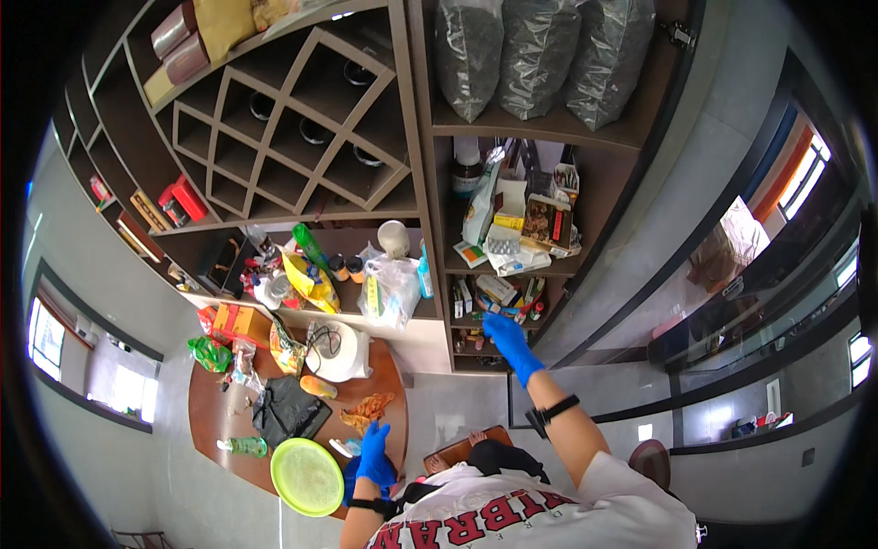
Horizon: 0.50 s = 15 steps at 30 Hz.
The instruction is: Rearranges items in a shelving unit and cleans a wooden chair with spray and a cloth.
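My right hand, in a blue glove, is stretched out in front of the tall cabinet. Its fingers look extended, close to a low shelf with small boxes and bottles; whether they touch anything I cannot tell. My left hand, also gloved in blue, is over the near edge of the round brown table. Its fingers point up and apart, with nothing visible in them. Beside it are a lime-green round basin or lid, a small white item and a crumpled orange-brown cloth.
Medicine boxes crowd the shelf above, under large dark-filled clear bags. A white appliance, black bag and green bottle are on the table. Behind it, a counter holds a plastic bag. Below me is a wooden stool.
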### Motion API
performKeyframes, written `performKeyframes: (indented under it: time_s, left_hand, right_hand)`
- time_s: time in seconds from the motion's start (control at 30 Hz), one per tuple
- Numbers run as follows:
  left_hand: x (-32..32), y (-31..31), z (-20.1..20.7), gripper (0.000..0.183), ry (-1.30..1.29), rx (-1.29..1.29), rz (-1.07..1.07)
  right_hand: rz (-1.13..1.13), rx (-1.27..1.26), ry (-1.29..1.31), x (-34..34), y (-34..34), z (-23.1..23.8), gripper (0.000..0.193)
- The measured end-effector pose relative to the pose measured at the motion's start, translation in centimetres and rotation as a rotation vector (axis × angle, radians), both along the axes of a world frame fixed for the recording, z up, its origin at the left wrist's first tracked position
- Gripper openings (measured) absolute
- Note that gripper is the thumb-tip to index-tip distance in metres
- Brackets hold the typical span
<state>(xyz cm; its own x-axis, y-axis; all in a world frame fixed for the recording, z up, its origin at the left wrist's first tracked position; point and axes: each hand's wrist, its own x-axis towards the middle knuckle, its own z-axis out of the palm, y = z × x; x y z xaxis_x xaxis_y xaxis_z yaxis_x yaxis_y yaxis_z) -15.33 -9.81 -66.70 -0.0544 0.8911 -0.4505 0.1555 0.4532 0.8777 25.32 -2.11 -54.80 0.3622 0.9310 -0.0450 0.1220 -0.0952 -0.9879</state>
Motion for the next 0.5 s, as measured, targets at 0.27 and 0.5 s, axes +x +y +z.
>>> performKeyframes:
  time_s: [0.27,0.5]
  left_hand:
    - [-0.9,-5.1,10.9,0.030,-0.218,-0.096,-0.059]
    - [-3.5,-10.1,10.7,0.033,0.033,-0.198,0.221]
  right_hand:
    - [-0.340,-0.032,-0.591,7.9,17.6,16.4,0.044]
    - [-0.160,-0.213,-0.798,8.6,24.9,16.9,0.057]
